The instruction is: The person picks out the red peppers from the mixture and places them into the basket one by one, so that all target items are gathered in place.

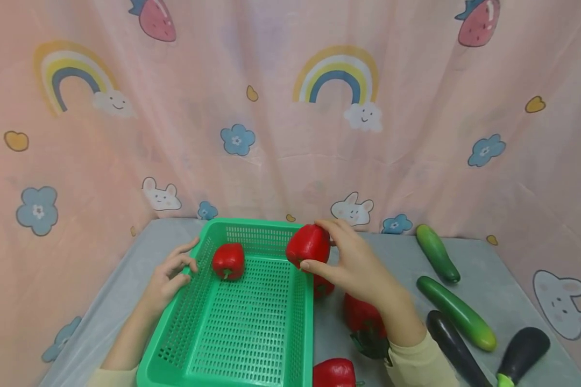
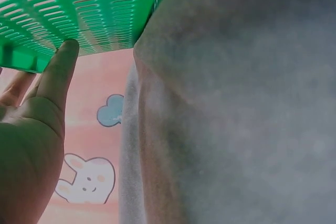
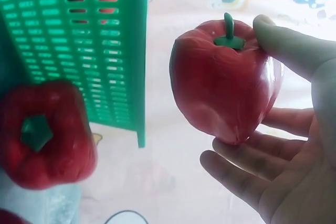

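Observation:
My right hand (image 1: 355,260) holds a red bell pepper (image 1: 309,244) between thumb and fingers, raised above the right rim of a green plastic basket (image 1: 302,322). In the right wrist view the pepper's green stem points up beside the thumb. At the basket's left rim is my left hand (image 1: 167,277), its bent fingers gripping the edge. The left wrist view shows one straight digit against the slotted outer wall. Inside the basket, at the back left, lies another red bell pepper (image 1: 228,262). One more red bell pepper (image 3: 50,135) stands outside, close to the right wall.
On the grey tabletop (image 1: 397,365), a red pepper (image 1: 363,314) and a dark green-black object (image 1: 372,344) lie partly under my right forearm. Another red pepper (image 1: 334,373) is nearer. Farther right lie two green cucumbers (image 1: 457,313) and two dark eggplants (image 1: 523,349). A pink patterned curtain (image 1: 281,177) hangs behind.

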A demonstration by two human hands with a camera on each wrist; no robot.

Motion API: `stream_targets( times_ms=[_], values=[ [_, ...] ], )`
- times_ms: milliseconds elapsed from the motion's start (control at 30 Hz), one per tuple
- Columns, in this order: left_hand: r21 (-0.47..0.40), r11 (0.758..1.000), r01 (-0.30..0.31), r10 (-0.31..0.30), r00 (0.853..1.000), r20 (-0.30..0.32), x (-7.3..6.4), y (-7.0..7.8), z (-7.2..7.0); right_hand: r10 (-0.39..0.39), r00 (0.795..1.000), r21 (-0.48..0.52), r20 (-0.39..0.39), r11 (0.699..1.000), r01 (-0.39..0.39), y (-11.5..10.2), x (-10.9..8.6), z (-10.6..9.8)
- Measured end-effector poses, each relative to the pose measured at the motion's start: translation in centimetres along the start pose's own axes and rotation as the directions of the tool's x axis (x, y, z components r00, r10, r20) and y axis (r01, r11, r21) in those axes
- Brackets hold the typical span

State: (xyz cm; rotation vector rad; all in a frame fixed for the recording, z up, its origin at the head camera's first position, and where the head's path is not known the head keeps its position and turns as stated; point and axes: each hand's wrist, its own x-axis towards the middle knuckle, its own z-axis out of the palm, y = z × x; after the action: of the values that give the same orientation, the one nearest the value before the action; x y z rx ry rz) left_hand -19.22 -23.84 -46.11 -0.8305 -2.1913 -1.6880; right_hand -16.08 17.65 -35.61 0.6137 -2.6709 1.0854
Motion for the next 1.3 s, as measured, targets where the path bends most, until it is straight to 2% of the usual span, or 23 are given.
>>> stream_targets(
  times_ms=[200,333,700,1067,1300],
  values=[
    [-0.002,1.0,0.026,-0.026,1.0,0.004,-0.1,0.0,0.0,-0.082,0.996,0.007,0.027,0.997,0.082,-1.0,0.6,0.3],
    [-0.006,1.0,0.021,-0.021,1.0,0.003,-0.1,-0.1,0.0,-0.124,0.991,0.025,0.041,0.992,0.123,-1.7,1.1,0.6],
    [-0.016,1.0,-0.008,0.008,1.0,-0.008,0.0,-0.4,-0.1,-0.112,0.993,0.046,0.047,0.993,0.11,-3.5,2.6,1.1],
    [0.003,1.0,0.022,-0.022,1.0,0.003,0.1,0.0,0.1,-0.159,0.986,0.07,0.042,0.985,0.156,-4.6,4.0,1.9],
    [-0.007,1.0,0.012,-0.012,1.0,-0.002,0.1,0.0,0.0,-0.128,0.988,0.131,0.083,0.985,0.117,-4.8,5.0,2.9]
  ],
)
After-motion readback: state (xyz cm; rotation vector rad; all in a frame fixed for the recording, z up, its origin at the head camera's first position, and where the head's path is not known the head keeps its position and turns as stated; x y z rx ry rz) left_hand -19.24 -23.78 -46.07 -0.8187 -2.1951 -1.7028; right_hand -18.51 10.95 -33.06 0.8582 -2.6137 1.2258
